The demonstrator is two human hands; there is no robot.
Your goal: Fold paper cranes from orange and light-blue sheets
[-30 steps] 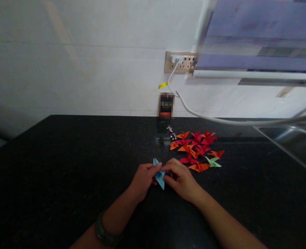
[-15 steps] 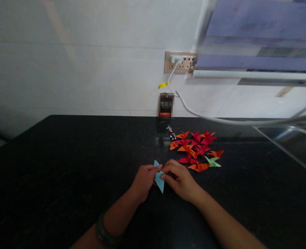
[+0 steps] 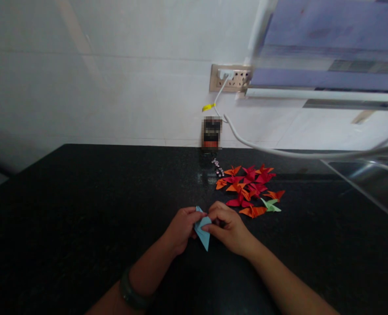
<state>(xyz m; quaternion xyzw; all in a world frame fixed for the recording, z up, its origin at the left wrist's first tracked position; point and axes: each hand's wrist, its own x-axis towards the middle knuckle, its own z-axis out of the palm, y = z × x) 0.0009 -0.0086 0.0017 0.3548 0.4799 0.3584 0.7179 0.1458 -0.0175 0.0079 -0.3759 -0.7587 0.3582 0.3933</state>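
A piece of folded light-blue paper [image 3: 204,239] is held between both hands just above the dark counter, its pointed lower end aimed toward me. My left hand [image 3: 182,229] grips its left side, thumb lying across the upper part. On the right edge, my right hand [image 3: 228,227] pinches the paper between thumb and curled fingers. Fingers beneath the paper are partly hidden. Beyond my right hand lie several folded paper cranes in orange [image 3: 253,211] and red [image 3: 238,201], plus a pale green paper crane [image 3: 271,204].
The black counter [image 3: 98,210] meets a tiled wall [image 3: 115,96]. A blurred-out device or box [image 3: 211,133] stands against the wall, a beaded strap [image 3: 217,167] before it. A white cable [image 3: 262,149] runs right toward a metal sink [image 3: 371,179]. A socket panel [image 3: 231,78] is above.
The blue paper has shifted slightly toward me and shows a wider folded face at its right side. Both hands keep their hold, with small finger movements.
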